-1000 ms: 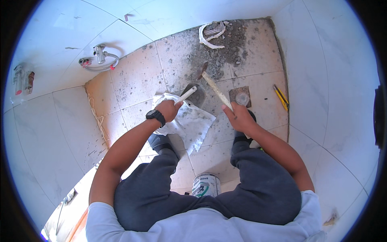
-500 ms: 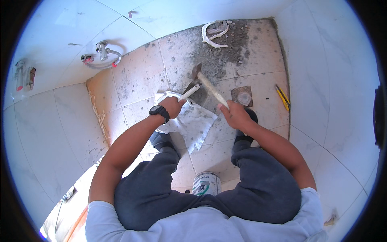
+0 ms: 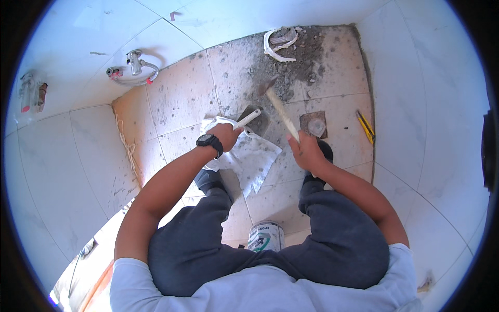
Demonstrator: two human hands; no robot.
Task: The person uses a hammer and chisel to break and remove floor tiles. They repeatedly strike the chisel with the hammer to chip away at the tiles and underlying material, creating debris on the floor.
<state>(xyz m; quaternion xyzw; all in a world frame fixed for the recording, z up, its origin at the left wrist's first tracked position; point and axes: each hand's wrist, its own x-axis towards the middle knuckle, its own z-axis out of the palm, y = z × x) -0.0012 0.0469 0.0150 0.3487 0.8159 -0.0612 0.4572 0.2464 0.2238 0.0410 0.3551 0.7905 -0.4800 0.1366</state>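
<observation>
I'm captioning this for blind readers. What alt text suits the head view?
A person's right hand grips a hammer while the left hand holds a white handle over a white sheet on a tiled floor. Grey rubble lies beyond.

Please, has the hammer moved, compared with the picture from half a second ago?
Yes. Judged against the square floor drain, the head of the hammer has shifted mainly to the right in the view.
</observation>
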